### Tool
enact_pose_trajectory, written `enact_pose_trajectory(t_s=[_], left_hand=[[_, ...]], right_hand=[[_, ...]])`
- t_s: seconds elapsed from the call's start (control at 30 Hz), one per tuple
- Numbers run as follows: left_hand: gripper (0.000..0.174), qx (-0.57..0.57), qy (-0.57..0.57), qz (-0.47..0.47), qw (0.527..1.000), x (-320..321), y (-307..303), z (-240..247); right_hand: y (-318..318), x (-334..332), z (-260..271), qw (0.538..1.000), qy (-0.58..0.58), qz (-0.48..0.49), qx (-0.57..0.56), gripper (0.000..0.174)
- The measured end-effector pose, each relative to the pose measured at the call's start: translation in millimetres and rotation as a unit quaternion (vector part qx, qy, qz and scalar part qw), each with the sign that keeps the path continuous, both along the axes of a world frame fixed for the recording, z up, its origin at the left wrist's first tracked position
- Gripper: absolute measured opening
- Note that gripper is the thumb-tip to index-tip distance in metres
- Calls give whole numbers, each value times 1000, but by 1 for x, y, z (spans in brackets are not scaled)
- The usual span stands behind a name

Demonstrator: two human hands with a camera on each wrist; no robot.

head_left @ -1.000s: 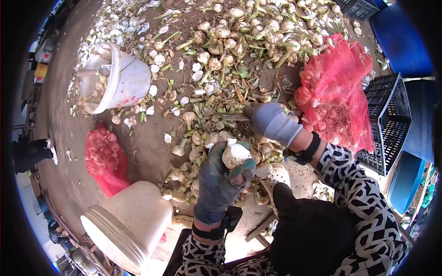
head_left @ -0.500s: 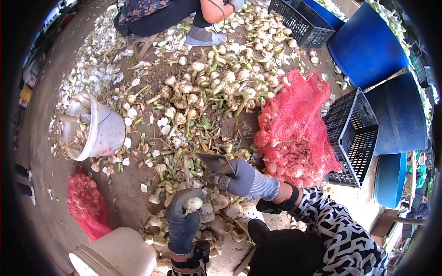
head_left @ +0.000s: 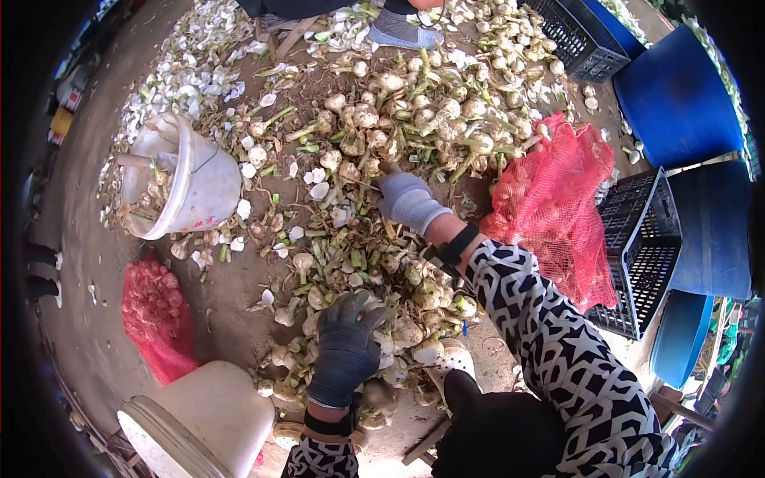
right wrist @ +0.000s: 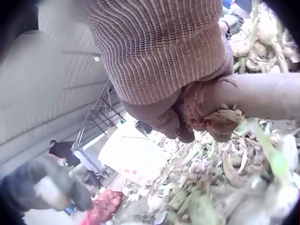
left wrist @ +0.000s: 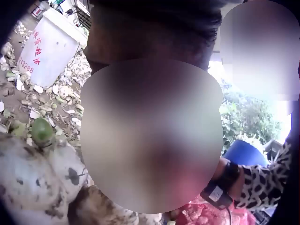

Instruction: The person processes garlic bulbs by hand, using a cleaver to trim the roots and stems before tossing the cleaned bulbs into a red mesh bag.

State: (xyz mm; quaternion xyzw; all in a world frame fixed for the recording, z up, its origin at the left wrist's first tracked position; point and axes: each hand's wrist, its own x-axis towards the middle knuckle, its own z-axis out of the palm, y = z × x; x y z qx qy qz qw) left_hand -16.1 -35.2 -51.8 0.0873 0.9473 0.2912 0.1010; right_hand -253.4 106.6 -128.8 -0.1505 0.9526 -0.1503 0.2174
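A heap of garlic bulbs with cut stalks [head_left: 398, 119] covers the dirt ground. My right hand [head_left: 404, 199], in a grey glove, reaches forward into the heap. In the right wrist view its gloved fingers [right wrist: 159, 56] curl round a brown wooden knife handle [right wrist: 267, 96]; the blade is hidden. My left hand [head_left: 347, 346], in a dark glove, lies low on the near bulbs [head_left: 406, 331]. From the right wrist view the left hand [right wrist: 28, 187] seems to hold a pale garlic bulb [right wrist: 47, 193]. Dirty bulbs [left wrist: 28, 183] fill the left wrist view's lower corner.
A tipped white bucket [head_left: 199, 183] lies at left, another white bucket [head_left: 215, 406] near my knee. Red mesh sacks of garlic sit at right [head_left: 550, 207] and left [head_left: 155, 315]. A black crate [head_left: 645, 239] and blue barrels [head_left: 677, 88] stand right. Another person's foot [head_left: 402, 36] is beyond.
My right hand has stretched forward from near my knee into the heap, taking the knife with it. My left hand has dropped from a raised position onto the near bulbs.
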Motion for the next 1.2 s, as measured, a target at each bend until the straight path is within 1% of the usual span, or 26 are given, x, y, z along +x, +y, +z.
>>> enact_pose_trajectory(t_s=[0.1, 0.13, 0.2, 0.23, 0.27, 0.3, 0.33, 0.37, 0.4, 0.43, 0.5, 0.53, 0.57, 0.6, 0.63, 0.67, 0.7, 0.73, 0.77, 0.8, 0.83, 0.93, 1.0, 1.1, 1.17, 1.2], left_hand=[[41, 62, -8, 11, 998, -12, -9, -13], [40, 168, -47, 77, 982, -15, -15, -20], [39, 371, -164, 228, 885, -25, -32, -33], [39, 372, -162, 230, 885, -30, -45, -51], [40, 201, 50, 189, 960, -33, -57, -77], [42, 13, 253, 135, 958, -34, -63, -95], [42, 13, 249, 137, 959, -38, -64, -104], [44, 279, 59, 209, 935, -43, -64, -110], [46, 513, -136, 260, 806, -46, -64, -111], [46, 510, -139, 266, 806, -44, -60, -103], [48, 378, -124, 258, 881, -34, -40, -67], [48, 382, -28, 185, 905, -30, -31, -47], [48, 376, -29, 191, 906, -26, -28, -37], [48, 496, -93, 224, 834, -24, -27, -29], [47, 605, -155, 251, 740, -21, -24, -20], [45, 532, -125, 253, 798, -20, -20, -11], [45, 528, -126, 254, 800, -18, -17, -1], [45, 462, -92, 241, 849, -17, -14, 9], [44, 393, -56, 225, 890, -17, -12, 14], [43, 363, -43, 215, 906, -16, -12, 13], [43, 360, -45, 212, 907, -14, -10, 15], [46, 354, 24, 229, 906, -5, -1, 22], [52, 504, -26, 299, 810, 0, 7, 24], [58, 556, -118, 256, 782, 12, 20, 38], [63, 545, -131, 222, 797, 14, 35, 44], [61, 612, -145, 243, 738, 8, 27, 33]], right_hand=[[-29, -51, -38, 998, -43, -16, 40, 36], [-33, -55, -42, 997, -56, -7, 56, 37], [-33, -45, -41, 999, -41, 14, 24, 37], [-31, -35, -39, 999, -24, 34, -9, 39], [-26, -11, -14, 997, 15, 53, -44, 36], [-18, 11, 5, 993, 16, 81, -90, 36], [-10, 36, 18, 973, 21, 104, -205, 36], [-3, 60, 25, 944, 48, 137, -295, 39], [1, 84, 53, 939, -9, 128, -318, 41], [6, 101, 62, 925, -14, 162, -345, 27], [18, 119, 76, 886, -18, 175, -429, 26], [27, 119, 75, 867, -13, 180, -464, 33], [37, 115, 74, 846, -7, 186, -500, 41], [45, 116, 78, 874, 61, 174, -450, 35], [50, 117, 104, 929, 39, 177, -321, 32], [48, 121, 109, 938, 73, 193, -278, 28], [45, 125, 113, 944, 108, 207, -232, 25], [41, 128, 117, 944, 109, 204, -235, 25], [35, 131, 121, 953, 111, 237, -150, 24], [33, 134, 123, 955, 113, 267, -63, 25], [34, 136, 123, 956, 112, 263, -66, 25], [36, 140, 120, 948, 165, 262, -68, 23], [38, 144, 117, 959, 133, 238, -81, 23], [45, 121, 54, 990, 76, 122, -6, 19], [59, 109, 33, 997, -8, 36, -61, 19], [65, 117, 26, 982, -10, -17, -185, 24]])
